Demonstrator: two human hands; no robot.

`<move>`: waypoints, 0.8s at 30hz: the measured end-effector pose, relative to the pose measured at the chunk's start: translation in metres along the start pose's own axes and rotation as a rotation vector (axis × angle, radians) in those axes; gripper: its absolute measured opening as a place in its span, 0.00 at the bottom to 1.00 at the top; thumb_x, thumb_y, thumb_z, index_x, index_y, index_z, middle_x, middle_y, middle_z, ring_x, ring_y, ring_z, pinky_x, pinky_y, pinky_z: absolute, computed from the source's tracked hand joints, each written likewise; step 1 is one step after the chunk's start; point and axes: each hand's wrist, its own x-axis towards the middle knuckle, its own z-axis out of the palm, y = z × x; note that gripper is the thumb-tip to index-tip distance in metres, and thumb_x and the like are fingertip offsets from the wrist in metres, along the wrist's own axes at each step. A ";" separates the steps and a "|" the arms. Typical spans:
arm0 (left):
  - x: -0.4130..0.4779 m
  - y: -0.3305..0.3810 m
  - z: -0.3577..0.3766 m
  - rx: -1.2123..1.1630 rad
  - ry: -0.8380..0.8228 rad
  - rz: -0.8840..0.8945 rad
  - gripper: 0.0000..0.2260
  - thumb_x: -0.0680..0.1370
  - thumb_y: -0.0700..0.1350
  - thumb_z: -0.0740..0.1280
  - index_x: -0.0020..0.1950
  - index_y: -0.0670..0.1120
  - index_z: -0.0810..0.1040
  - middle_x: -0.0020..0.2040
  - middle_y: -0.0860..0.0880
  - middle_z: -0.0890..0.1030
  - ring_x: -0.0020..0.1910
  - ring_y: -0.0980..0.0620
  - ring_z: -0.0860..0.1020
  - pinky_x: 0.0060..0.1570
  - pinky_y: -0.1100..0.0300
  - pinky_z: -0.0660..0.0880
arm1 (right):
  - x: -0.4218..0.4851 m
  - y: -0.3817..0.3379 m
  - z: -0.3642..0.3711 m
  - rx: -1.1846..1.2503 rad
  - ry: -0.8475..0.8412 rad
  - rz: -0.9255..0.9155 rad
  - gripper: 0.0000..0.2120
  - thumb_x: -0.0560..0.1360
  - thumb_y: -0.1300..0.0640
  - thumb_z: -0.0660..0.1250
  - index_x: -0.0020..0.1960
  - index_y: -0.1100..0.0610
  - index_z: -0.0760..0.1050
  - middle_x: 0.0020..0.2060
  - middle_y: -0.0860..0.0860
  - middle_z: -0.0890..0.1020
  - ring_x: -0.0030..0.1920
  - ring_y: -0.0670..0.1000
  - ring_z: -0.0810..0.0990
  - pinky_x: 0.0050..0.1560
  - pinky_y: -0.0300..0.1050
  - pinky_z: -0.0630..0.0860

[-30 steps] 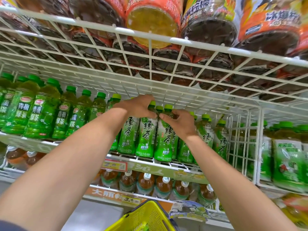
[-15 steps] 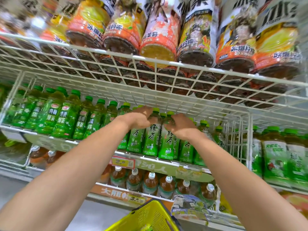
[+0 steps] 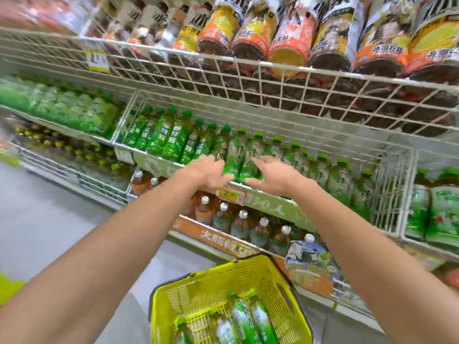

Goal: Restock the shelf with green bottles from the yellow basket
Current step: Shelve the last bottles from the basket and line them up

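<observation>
- Both hands are now lower, off the bottle caps: left hand (image 3: 208, 173) and right hand (image 3: 270, 176) are reaching forward, fingers loosely spread, gripping nothing.
- Green bottles (image 3: 242, 157) are standing on the shelf (image 3: 270, 203) between them; more are lying in the yellow basket (image 3: 198, 289).

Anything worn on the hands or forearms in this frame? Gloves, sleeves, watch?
Nothing visible. The left hand and right hand are bare, no gloves, and no rings that the blur lets me make out. Both forearms are bare to the frame edge: no sleeves, watch or wristband.
</observation>
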 end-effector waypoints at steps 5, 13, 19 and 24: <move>-0.056 -0.032 0.013 0.031 0.002 -0.106 0.32 0.81 0.67 0.53 0.72 0.42 0.71 0.70 0.35 0.71 0.70 0.36 0.69 0.68 0.43 0.70 | 0.000 -0.053 0.012 0.041 0.040 -0.134 0.41 0.80 0.32 0.55 0.83 0.57 0.53 0.80 0.58 0.60 0.79 0.61 0.59 0.76 0.57 0.62; -0.097 -0.033 0.043 -0.026 -0.032 -0.171 0.32 0.81 0.67 0.53 0.70 0.42 0.71 0.69 0.36 0.72 0.70 0.35 0.69 0.68 0.40 0.69 | -0.006 -0.097 0.049 0.110 0.029 -0.250 0.40 0.79 0.31 0.56 0.81 0.57 0.59 0.76 0.59 0.67 0.75 0.61 0.65 0.72 0.59 0.68; -0.111 -0.037 0.112 -0.127 -0.108 -0.228 0.29 0.81 0.64 0.56 0.69 0.42 0.71 0.68 0.36 0.73 0.70 0.36 0.70 0.66 0.43 0.69 | -0.014 -0.107 0.119 0.153 -0.077 -0.259 0.36 0.78 0.30 0.56 0.72 0.56 0.69 0.69 0.59 0.73 0.70 0.63 0.71 0.66 0.61 0.72; -0.130 -0.031 0.202 -0.185 -0.270 -0.275 0.28 0.83 0.63 0.56 0.70 0.41 0.72 0.70 0.36 0.73 0.71 0.37 0.69 0.67 0.46 0.69 | -0.036 -0.112 0.207 0.197 -0.232 -0.273 0.36 0.79 0.32 0.58 0.75 0.57 0.66 0.71 0.59 0.71 0.72 0.62 0.69 0.68 0.59 0.70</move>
